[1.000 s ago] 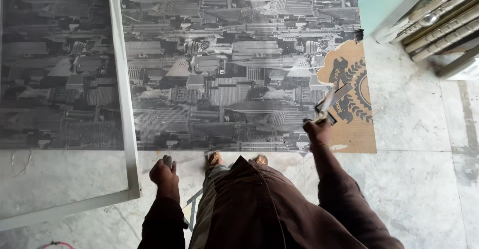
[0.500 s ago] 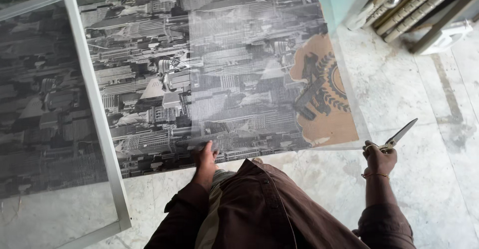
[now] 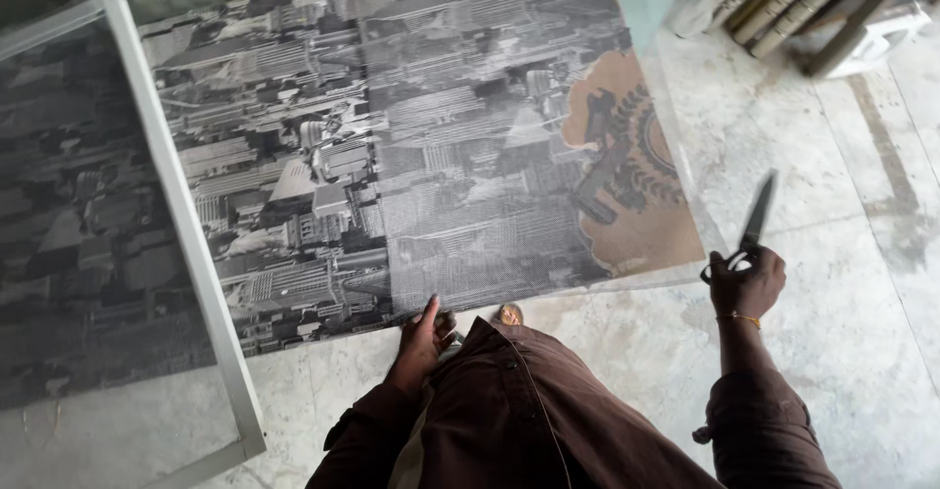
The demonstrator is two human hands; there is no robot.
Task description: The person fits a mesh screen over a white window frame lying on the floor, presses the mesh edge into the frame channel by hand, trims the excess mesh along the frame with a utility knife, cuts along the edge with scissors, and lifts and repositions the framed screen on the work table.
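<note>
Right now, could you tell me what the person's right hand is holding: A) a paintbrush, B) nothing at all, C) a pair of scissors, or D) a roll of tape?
C: the right hand grips a pair of scissors, blades pointing up and away over the marble floor, beside the edge of the black-and-white cityscape print, which the left hand touches.

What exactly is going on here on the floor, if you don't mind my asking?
A person in a brown shirt bends over a large black-and-white cityscape print spread on the marble floor. The left hand presses on the print's near edge, while the right hand holds scissors raised beside the print's right edge. A white-framed glass panel lies over the print's left part.
</note>
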